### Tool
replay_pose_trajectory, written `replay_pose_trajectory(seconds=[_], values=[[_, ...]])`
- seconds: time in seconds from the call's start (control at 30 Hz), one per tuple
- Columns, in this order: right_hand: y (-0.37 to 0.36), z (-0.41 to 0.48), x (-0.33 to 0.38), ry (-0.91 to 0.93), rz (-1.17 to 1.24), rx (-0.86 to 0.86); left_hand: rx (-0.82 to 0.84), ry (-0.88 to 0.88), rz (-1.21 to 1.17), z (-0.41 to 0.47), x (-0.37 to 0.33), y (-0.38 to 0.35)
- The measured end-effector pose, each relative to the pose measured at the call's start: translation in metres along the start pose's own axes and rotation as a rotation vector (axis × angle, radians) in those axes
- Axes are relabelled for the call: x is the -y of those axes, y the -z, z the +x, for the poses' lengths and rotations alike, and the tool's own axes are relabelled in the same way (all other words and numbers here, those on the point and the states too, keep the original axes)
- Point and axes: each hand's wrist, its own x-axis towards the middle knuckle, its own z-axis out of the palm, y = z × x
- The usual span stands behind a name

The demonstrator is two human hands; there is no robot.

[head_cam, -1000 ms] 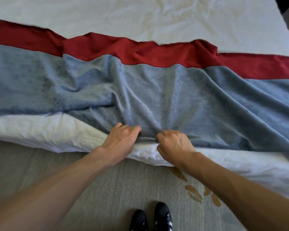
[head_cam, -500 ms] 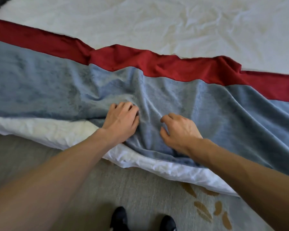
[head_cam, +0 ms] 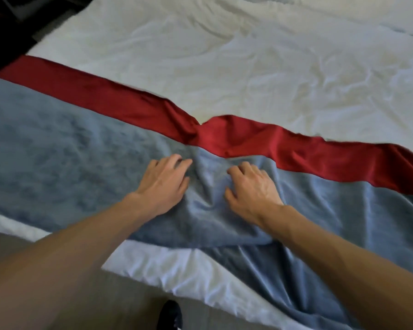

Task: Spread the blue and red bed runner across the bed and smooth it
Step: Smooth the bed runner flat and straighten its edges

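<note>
Bed runner (head_cam: 57,148) lay across bed (head_cam: 248,67), along near edge. Left hand (head_cam: 163,184) and right hand (head_cam: 253,189) rested side by side on its middle, raised fold between them. Shoe (head_cam: 169,314) stood on floor (head_cam: 129,306) before bed.

Grey carpet (head_cam: 134,310), blk shoe (head_cam: 171,314) on it, dark obj (head_cam: 7,27) top L

blue-red runner (head_cam: 57,151), perhaps black shoe (head_cam: 171,313)

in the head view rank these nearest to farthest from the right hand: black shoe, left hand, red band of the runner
1. red band, just beyond the right hand, up the bed
2. left hand, beside it, across a blue fold
3. black shoe, down on the floor
</note>
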Motion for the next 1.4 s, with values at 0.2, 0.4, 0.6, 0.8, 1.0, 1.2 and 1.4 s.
replay_pose_trajectory(seconds=[0.2,0.4,0.6,0.8,1.0,1.2,1.4], values=[[-0.002,0.070,0.022,-0.120,0.085,0.042,0.060,-0.047,0.092,0.042,0.060,0.003],[0.000,0.125,0.004,-0.094,0.081,0.061,0.004,-0.010,0.033,0.104,0.084,-0.007],[0.005,0.192,-0.020,-0.152,0.120,0.058,0.062,0.017,0.089,0.172,0.101,-0.016],[-0.005,0.240,-0.034,-0.163,0.130,0.269,0.189,-0.047,0.158,0.208,0.107,-0.023],[-0.016,0.253,-0.038,-0.115,0.087,0.533,0.400,-0.159,0.253,0.233,0.122,-0.030],[-0.015,0.261,-0.046,-0.144,-0.002,0.465,0.346,-0.234,0.304,0.250,0.130,-0.030],[-0.007,0.280,-0.061,-0.215,-0.034,0.192,0.156,-0.124,0.243,0.280,0.138,-0.035]])
